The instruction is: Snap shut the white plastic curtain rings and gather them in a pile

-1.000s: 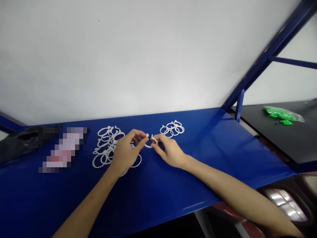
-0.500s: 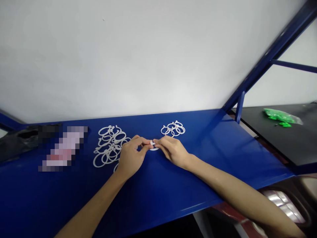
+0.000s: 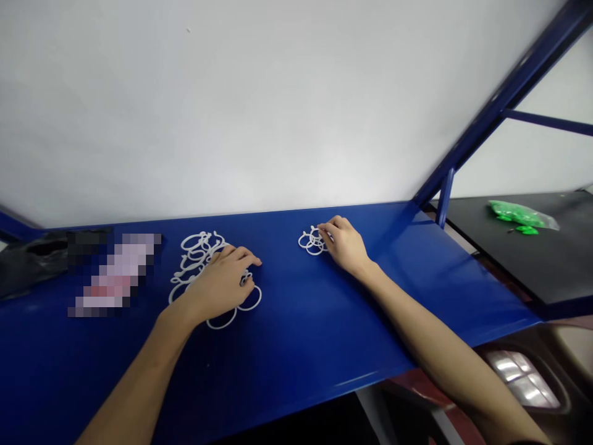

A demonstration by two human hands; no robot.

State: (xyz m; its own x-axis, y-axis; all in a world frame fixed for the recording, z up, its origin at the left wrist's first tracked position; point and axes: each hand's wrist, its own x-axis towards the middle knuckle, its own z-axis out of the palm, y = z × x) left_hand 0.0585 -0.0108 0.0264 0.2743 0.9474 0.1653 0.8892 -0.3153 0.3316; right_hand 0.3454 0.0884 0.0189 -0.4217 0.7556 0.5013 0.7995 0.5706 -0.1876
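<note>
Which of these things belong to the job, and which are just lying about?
In hand: left hand on large ring pile; right hand at small ring pile.
Lying about: green bag on black table; black bag at left.

Your left hand [image 3: 217,284] covers the lower right part of the big ring pile [image 3: 197,250]. Your right hand [image 3: 345,245] hides the right half of the small ring cluster [image 3: 310,241]. You can't tell whether either hand pinches a ring. At mid-left, a pixelated patch [image 3: 113,275] is unreadable.
</note>
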